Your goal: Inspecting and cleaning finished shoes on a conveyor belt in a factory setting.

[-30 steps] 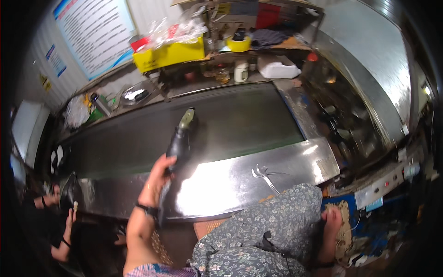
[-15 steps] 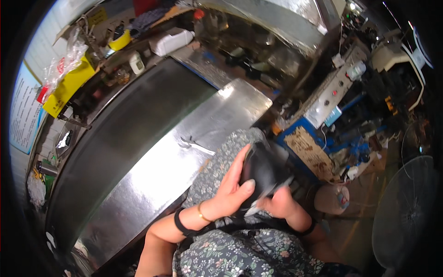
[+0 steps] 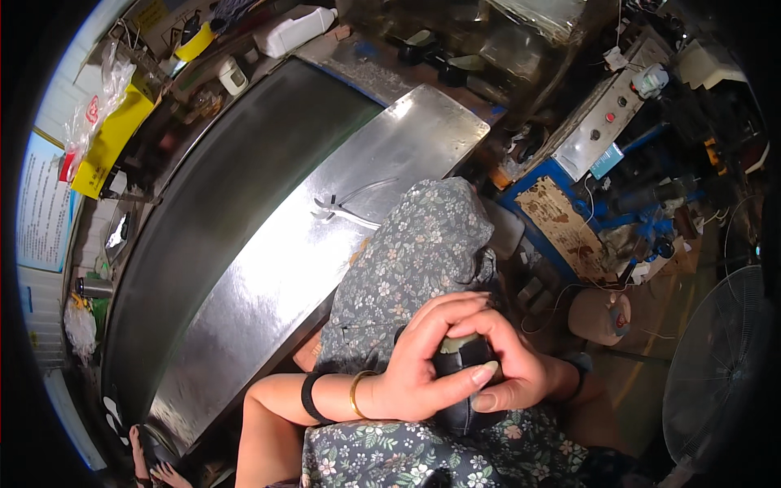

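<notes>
Close to my body, over my lap, I hold a black shoe (image 3: 465,358) with a pale greenish part showing at its top. My left hand (image 3: 431,358) wraps round its left side, thumb laid across the front. From the other side my right hand (image 3: 512,362) grips it, the two thumbs nearly meeting and the fingers together over the far end. Much of the shoe is hidden by my hands. A pair of pliers (image 3: 329,206) with long, thin handles lies on the shiny metal plate (image 3: 268,268) beyond my left forearm, touched by neither hand.
A dark conveyor belt (image 3: 236,171) runs beside the plate. More black shoes (image 3: 416,47) sit at the back. On the right stand a blue-framed machine (image 3: 561,220), a pale bucket (image 3: 598,315) and a fan (image 3: 716,358). Another person's hand (image 3: 171,474) shows at lower left.
The shoe has come down and nearer my body, and its blur has gone. My right hand has moved up round it, meeting the left. Another person's hands have appeared at lower left.
</notes>
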A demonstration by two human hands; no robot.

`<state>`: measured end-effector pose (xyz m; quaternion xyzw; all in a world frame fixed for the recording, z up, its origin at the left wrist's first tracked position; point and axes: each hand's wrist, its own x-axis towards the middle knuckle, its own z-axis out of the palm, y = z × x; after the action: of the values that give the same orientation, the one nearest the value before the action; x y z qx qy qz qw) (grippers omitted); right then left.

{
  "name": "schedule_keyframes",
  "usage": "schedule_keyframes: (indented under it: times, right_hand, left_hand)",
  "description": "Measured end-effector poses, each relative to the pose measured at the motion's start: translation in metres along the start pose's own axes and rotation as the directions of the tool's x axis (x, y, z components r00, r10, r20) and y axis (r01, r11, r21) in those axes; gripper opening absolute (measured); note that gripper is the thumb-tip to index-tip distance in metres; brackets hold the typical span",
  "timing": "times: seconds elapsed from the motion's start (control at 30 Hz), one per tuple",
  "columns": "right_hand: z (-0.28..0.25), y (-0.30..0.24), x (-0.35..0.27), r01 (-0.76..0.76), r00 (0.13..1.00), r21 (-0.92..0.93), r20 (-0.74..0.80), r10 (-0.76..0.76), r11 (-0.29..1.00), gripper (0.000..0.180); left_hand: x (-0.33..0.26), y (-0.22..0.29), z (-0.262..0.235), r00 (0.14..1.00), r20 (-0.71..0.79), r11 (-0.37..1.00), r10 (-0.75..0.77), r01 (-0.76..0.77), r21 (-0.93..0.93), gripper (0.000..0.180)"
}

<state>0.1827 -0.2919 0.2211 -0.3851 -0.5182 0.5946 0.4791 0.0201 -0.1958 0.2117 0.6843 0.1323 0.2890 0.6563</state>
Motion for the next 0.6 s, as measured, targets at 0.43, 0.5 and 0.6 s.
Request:
schedule_keyframes:
  times: [0.43, 0.5, 0.6]
  right_hand:
    - [-0.023, 0.013, 0.033, 0.049, 0.957, 0.043, -0.289, -0.035, 0.998, 0.063]
    - [-0.041, 0.047, 0.058, 0.168, 0.893, -0.031, -0.419, -0.165, 0.985, 0.077]
    - [-0.051, 0.082, 0.077, 0.246, 0.872, 0.116, -0.459, -0.168, 0.962, 0.072]
  left_hand:
    - [0.037, -0.017, -0.009, 0.967, -0.216, 0.991, 0.132, -0.125, 0.042, 0.042]
    - [0.069, -0.048, -0.047, 0.929, 0.076, 0.903, 0.363, -0.371, 0.216, 0.049]
    - [0.085, -0.075, -0.053, 0.997, 0.014, 0.948, -0.069, 0.070, -0.311, 0.057]
